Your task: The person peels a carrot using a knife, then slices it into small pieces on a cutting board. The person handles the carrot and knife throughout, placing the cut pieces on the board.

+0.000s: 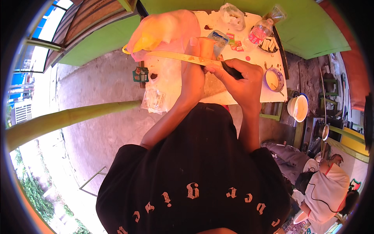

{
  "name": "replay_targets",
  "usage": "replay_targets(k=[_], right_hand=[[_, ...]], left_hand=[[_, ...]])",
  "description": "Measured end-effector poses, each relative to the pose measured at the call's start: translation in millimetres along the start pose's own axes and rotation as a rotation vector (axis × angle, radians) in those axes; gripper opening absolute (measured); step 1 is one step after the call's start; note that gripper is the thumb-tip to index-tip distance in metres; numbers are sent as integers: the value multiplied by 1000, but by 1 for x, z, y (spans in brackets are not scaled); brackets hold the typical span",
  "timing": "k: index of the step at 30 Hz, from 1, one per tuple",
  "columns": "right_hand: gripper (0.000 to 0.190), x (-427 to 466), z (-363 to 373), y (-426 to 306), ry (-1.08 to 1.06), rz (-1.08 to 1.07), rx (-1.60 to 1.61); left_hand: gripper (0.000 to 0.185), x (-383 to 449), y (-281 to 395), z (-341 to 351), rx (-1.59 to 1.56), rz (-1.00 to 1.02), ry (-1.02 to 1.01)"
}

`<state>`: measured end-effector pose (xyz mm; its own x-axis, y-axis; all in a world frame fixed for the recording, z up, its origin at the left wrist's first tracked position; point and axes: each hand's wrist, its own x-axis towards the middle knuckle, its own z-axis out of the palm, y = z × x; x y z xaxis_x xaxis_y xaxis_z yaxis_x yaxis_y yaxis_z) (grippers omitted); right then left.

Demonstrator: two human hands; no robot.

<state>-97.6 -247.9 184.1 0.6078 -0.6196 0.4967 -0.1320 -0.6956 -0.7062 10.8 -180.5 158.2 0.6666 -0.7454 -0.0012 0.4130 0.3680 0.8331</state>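
My left hand [194, 70] holds a thick, orange, cylindrical piece [207, 48], seemingly food, upright near the thumb; its exact kind is unclear. In my right hand [245, 79] is the black handle of a knife [175, 56]. Its long blade points left across my left hand, with small orange bits on the metal. Below the hands, a brown board [216, 86] lies on the white tabletop [172, 73], partly hidden by my right hand and wrist. Just beyond the held piece stands a clear plastic container or bag [219, 39] with blue on it.
A pink plastic bag [163, 32] fills the table's far left. Bottle [260, 32], clear bag [232, 17] and small packets [237, 46] lie at the far right. A bowl of pale yellow contents [273, 79] is near the right edge. Another person [324, 190] is at lower right.
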Motion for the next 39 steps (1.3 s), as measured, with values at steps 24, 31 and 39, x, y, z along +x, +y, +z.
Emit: replay_targets(k=[24, 31, 39], right_hand=[[41, -3, 2, 0, 26, -31, -23], [42, -3, 5, 3, 61, -41, 2], [39, 0, 2, 5, 72, -91, 5]], left_hand=[[50, -5, 1, -1, -47, 30, 0], [52, -10, 8, 7, -122, -20, 72], [52, -10, 8, 6, -144, -19, 9]])
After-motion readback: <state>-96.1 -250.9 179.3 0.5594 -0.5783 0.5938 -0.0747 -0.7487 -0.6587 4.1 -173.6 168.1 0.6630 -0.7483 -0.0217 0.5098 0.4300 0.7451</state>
